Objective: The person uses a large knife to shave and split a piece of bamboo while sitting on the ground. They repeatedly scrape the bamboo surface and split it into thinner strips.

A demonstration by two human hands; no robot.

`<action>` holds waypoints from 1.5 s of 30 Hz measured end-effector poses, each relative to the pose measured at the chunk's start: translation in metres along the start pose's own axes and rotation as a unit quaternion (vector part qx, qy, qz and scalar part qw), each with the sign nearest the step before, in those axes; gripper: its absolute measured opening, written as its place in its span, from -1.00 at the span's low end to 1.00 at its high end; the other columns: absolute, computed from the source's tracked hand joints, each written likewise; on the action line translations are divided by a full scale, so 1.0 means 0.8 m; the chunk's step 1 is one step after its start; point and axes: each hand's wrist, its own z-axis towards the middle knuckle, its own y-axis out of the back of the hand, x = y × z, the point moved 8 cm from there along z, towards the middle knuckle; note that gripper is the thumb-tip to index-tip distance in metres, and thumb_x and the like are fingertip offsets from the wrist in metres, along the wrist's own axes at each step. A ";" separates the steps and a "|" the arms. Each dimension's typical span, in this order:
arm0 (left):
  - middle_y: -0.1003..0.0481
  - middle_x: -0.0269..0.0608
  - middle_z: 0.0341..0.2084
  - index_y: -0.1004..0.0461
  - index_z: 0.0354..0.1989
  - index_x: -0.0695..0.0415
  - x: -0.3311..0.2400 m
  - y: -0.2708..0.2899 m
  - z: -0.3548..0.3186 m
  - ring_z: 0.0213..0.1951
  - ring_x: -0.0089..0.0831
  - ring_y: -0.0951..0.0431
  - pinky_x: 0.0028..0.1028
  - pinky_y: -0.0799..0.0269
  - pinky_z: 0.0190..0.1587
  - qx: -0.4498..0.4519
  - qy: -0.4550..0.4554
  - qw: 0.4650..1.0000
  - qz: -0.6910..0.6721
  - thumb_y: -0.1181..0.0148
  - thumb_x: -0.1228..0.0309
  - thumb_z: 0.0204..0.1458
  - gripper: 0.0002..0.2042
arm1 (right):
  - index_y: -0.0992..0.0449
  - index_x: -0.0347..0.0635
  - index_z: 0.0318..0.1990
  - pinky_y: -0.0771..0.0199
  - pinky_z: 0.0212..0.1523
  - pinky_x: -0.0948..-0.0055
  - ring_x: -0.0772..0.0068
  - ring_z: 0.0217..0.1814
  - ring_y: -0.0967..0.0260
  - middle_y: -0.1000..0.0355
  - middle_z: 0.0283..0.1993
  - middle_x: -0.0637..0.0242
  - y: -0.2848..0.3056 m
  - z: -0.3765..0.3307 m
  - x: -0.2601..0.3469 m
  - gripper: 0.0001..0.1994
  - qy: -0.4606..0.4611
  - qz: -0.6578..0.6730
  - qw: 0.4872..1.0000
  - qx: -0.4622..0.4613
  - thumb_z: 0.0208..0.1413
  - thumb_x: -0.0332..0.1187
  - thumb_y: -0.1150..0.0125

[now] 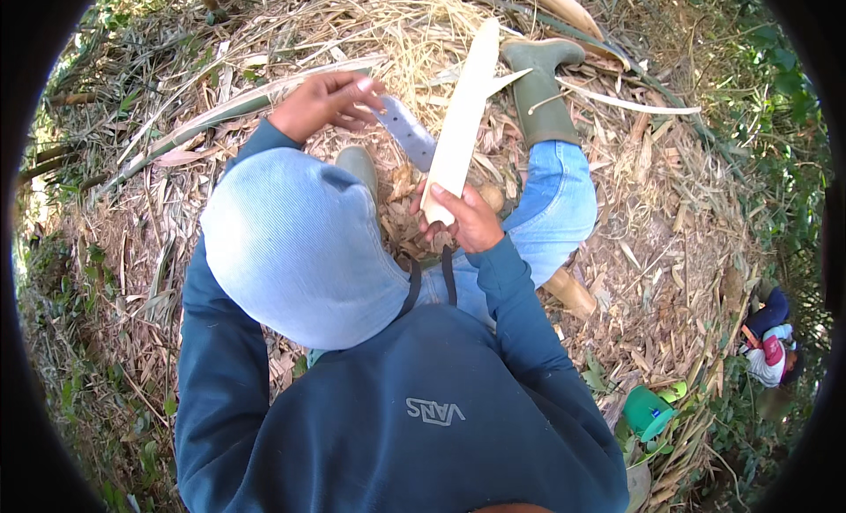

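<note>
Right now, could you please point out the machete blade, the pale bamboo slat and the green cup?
machete blade [407, 130], head view, mid-blade flat.
pale bamboo slat [463, 116], head view, middle of its flat face.
green cup [648, 412], head view, on its side wall.

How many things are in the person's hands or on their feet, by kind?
Pale split wood slat, in right hand: 1
Grey blade, in left hand: 1
Green rubber boots: 2
Total: 4
</note>
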 end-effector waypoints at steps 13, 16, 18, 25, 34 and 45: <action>-0.53 -0.09 -0.12 -0.25 0.24 0.20 0.014 -0.071 -0.002 -0.11 -0.39 -0.56 -0.36 -0.54 -0.06 0.136 -0.053 0.966 -0.215 -0.14 0.10 0.19 -0.45 | -0.39 -0.26 0.07 -0.41 -0.06 0.50 0.54 -0.10 -0.41 -0.49 -0.17 0.32 -0.040 0.041 -0.019 -0.62 0.005 -0.132 0.991 0.005 0.27 -0.15 -0.09; -0.50 -0.10 -0.10 -0.19 0.25 0.22 0.022 -0.068 0.007 -0.07 -0.33 -0.55 -0.33 -0.48 0.00 0.132 -0.049 0.971 -0.194 -0.14 0.31 0.19 -0.50 | -0.39 -0.30 0.08 -0.42 -0.06 0.46 0.51 -0.10 -0.42 -0.48 -0.17 0.28 -0.051 0.060 -0.004 -0.56 0.042 -0.170 0.984 -0.015 0.24 -0.11 -0.13; -0.49 -0.06 -0.12 -0.20 0.21 0.24 0.064 -0.056 0.022 -0.15 -0.26 -0.59 -0.28 -0.51 -0.02 0.085 -0.022 0.972 -0.219 -0.08 0.39 0.20 -0.57 | -0.40 -0.32 0.07 -0.42 -0.07 0.44 0.48 -0.11 -0.42 -0.49 -0.17 0.25 -0.057 0.075 -0.001 -0.53 0.069 -0.241 0.968 -0.021 0.22 -0.09 -0.16; -0.43 0.16 0.04 -0.18 0.26 0.32 0.251 0.071 0.010 -0.07 0.01 -0.55 -0.19 -0.45 0.09 -0.129 0.103 0.937 0.309 -0.05 0.25 0.19 -0.46 | -0.51 -0.18 -0.03 -0.40 0.00 0.21 0.11 -0.06 -0.43 -0.48 -0.12 0.10 0.165 0.076 -0.072 -0.62 0.053 -0.570 0.769 -0.285 0.03 -0.21 -0.29; -0.45 0.16 -0.05 -0.30 0.14 0.23 0.339 0.044 -0.155 -0.03 0.04 -0.50 -0.13 -0.39 0.07 -0.203 0.391 0.845 0.303 -0.08 0.07 0.15 -0.47 | -0.34 -0.12 0.14 -0.02 0.23 0.02 0.02 0.25 -0.11 -0.27 0.10 0.08 0.157 0.068 -0.088 -0.44 -0.010 -0.698 0.655 -0.290 -0.04 -0.18 -0.29; -0.44 0.17 -0.07 -0.37 0.01 0.26 0.305 0.050 -0.020 0.01 -0.02 -0.45 -0.18 -0.33 0.11 -0.294 0.174 0.840 0.421 -0.24 -0.13 -0.05 -0.32 | -0.34 -0.24 0.04 -0.32 0.06 0.09 -0.09 0.08 -0.30 -0.34 0.02 -0.02 0.172 0.098 -0.103 -0.43 0.006 -0.675 0.705 -0.215 -0.11 -0.16 -0.34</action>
